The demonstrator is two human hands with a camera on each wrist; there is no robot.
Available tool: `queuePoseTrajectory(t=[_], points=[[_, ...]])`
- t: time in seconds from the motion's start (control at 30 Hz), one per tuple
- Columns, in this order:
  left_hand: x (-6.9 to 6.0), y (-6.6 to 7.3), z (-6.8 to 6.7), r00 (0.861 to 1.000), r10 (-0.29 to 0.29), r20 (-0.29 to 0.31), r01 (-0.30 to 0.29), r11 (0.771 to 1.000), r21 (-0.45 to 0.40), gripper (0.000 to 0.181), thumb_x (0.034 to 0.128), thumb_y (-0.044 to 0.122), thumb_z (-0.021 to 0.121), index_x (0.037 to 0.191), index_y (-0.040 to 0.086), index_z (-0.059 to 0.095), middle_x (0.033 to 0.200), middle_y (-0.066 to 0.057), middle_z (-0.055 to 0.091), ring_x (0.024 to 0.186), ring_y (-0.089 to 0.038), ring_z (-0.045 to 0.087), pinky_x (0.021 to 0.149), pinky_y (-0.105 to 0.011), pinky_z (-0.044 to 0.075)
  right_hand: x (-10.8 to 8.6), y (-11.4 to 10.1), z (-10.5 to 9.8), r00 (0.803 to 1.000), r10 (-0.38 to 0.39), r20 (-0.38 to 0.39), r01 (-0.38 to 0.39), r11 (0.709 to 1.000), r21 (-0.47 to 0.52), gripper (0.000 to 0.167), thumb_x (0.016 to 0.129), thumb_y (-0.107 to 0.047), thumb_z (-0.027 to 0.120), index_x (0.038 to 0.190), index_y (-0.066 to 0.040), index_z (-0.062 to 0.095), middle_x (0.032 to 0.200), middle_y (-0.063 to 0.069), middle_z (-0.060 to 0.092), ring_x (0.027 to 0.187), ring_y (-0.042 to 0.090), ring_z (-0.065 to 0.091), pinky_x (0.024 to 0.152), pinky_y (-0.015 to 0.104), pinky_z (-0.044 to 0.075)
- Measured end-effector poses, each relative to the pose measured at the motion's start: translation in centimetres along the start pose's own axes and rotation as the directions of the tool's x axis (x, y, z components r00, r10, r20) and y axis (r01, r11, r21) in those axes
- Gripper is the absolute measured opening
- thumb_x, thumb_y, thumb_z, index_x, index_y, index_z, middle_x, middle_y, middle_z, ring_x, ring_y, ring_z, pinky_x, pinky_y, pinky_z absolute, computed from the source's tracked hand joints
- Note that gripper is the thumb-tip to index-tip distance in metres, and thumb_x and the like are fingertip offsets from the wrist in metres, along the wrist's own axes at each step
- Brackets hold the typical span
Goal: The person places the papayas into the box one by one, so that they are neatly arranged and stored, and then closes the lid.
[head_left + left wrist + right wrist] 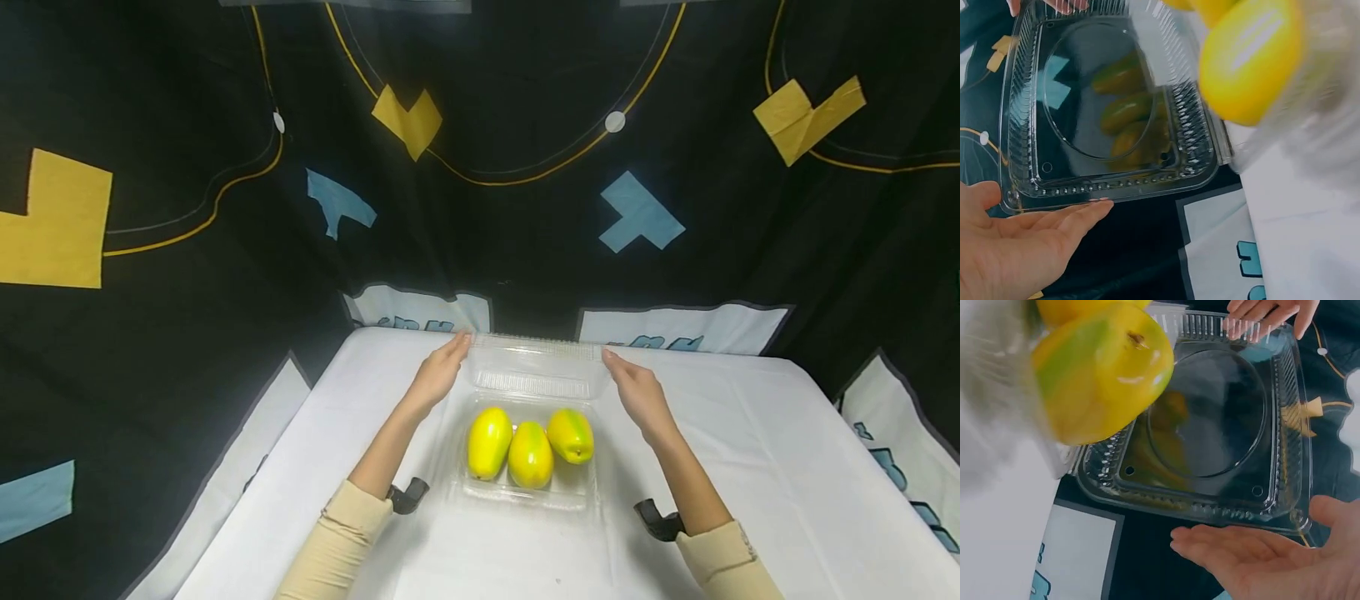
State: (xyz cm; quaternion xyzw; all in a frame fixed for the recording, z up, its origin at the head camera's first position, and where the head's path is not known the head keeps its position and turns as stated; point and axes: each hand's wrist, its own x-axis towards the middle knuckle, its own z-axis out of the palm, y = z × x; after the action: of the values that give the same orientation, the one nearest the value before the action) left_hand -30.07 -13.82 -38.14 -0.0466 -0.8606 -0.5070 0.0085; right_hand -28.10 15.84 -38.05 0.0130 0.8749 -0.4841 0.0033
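Observation:
A clear plastic clamshell container (525, 493) lies on the white table with its hinged lid (534, 360) raised at the back. Three oval yellow fruits with green streaks, like mangoes, sit in its base: left (490, 442), middle (531, 455) and right (572, 435). At the lid's left corner is my left hand (438, 371), its fingers (1079, 222) stretched along the side edge and the thumb near the outer corner. My right hand (637, 390) mirrors it at the right corner, straight fingers (1241, 544) by the edge. Both palms appear empty.
The white-covered table (750, 467) surrounds the container. Behind it hangs a black cloth (502, 250) with yellow and blue patches. White lettered panels (682, 327) line the table's back edge. Dark wrist mounts (660, 522) sit on both forearms.

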Motion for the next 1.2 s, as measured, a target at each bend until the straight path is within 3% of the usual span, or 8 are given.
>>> queuePoseTrajectory(t=[0.1, 0.23, 0.47, 0.6, 0.83, 1.03, 1.2], points=[[-1.5, -0.7, -0.1, 1.000, 0.003, 0.022, -0.003, 1.000, 0.016, 0.063, 0.0973, 0.049, 0.029, 0.146, 0.009, 0.025, 0.148, -0.008, 0.029, 0.133, -0.029, 0.031, 0.108, -0.048, 0.021, -1.0, 0.5, 0.0, 0.998, -0.030, 0.059, 0.032, 0.999, -0.037, 0.079, 0.091, -0.064, 0.028, 0.143, -0.004, 0.030, 0.145, 0.019, 0.032, 0.134, 0.038, 0.024, 0.105, 0.056, 0.023], [-3.6, -2.2, -0.1, 0.995, 0.070, 0.072, -0.073, 0.997, 0.034, 0.064, 0.0983, 0.048, 0.027, 0.147, 0.007, 0.020, 0.149, -0.007, 0.025, 0.137, -0.026, 0.020, 0.110, -0.046, 0.016, -2.2, 1.9, 0.2, 0.984, -0.126, 0.128, 0.134, 0.989, -0.059, 0.076, 0.093, -0.060, 0.032, 0.142, -0.002, 0.032, 0.144, 0.017, 0.032, 0.133, 0.036, 0.026, 0.105, 0.054, 0.024], [-7.1, -5.4, 0.3, 0.955, 0.198, 0.223, -0.215, 0.975, 0.054, 0.061, 0.1011, 0.038, 0.029, 0.148, 0.006, 0.006, 0.152, -0.010, 0.011, 0.138, -0.026, 0.014, 0.111, -0.043, 0.015, -4.7, 5.2, 1.1, 0.934, -0.307, 0.181, 0.325, 0.942, -0.080, 0.065, 0.096, -0.045, 0.041, 0.141, 0.001, 0.032, 0.144, 0.015, 0.033, 0.129, 0.035, 0.033, 0.102, 0.052, 0.031], [-8.3, -6.9, 0.8, 0.940, 0.207, 0.273, -0.231, 0.971, 0.062, 0.059, 0.1015, 0.031, 0.033, 0.148, 0.009, 0.006, 0.153, -0.007, 0.007, 0.139, -0.023, 0.010, 0.111, -0.043, 0.014, -6.1, 7.1, 1.7, 0.915, -0.352, 0.196, 0.375, 0.922, -0.095, 0.062, 0.096, -0.038, 0.046, 0.143, -0.001, 0.029, 0.145, 0.015, 0.029, 0.129, 0.035, 0.033, 0.101, 0.053, 0.032], [-9.8, -9.5, 1.9, 0.921, 0.212, 0.326, -0.242, 0.969, 0.054, 0.064, 0.0985, 0.029, 0.043, 0.149, 0.016, 0.007, 0.153, -0.005, 0.006, 0.138, -0.027, 0.012, 0.109, -0.048, 0.016, -8.0, 9.6, 2.5, 0.903, -0.380, 0.199, 0.402, 0.912, -0.086, 0.063, 0.095, -0.033, 0.051, 0.144, -0.002, 0.028, 0.145, 0.017, 0.028, 0.127, 0.038, 0.035, 0.097, 0.054, 0.034], [-10.8, -10.4, 2.5, 0.927, 0.201, 0.316, -0.235, 0.969, 0.074, 0.064, 0.0982, 0.033, 0.042, 0.149, 0.012, 0.009, 0.153, -0.008, 0.007, 0.137, -0.030, 0.014, 0.108, -0.049, 0.018, -8.8, 10.7, 3.7, 0.909, -0.380, 0.169, 0.397, 0.914, -0.080, 0.058, 0.093, -0.012, 0.055, 0.143, 0.001, 0.027, 0.142, 0.020, 0.029, 0.124, 0.040, 0.035, 0.094, 0.053, 0.034], [-11.3, -10.1, 2.9, 0.935, 0.196, 0.296, -0.236, 0.966, 0.106, 0.061, 0.0995, 0.032, 0.038, 0.148, 0.008, 0.010, 0.152, -0.009, 0.008, 0.137, -0.026, 0.015, 0.108, -0.045, 0.018, -9.2, 10.7, 4.4, 0.916, -0.382, 0.122, 0.394, 0.914, -0.093, 0.059, 0.091, -0.007, 0.057, 0.142, 0.001, 0.029, 0.139, 0.022, 0.032, 0.120, 0.042, 0.039, 0.092, 0.055, 0.036]])
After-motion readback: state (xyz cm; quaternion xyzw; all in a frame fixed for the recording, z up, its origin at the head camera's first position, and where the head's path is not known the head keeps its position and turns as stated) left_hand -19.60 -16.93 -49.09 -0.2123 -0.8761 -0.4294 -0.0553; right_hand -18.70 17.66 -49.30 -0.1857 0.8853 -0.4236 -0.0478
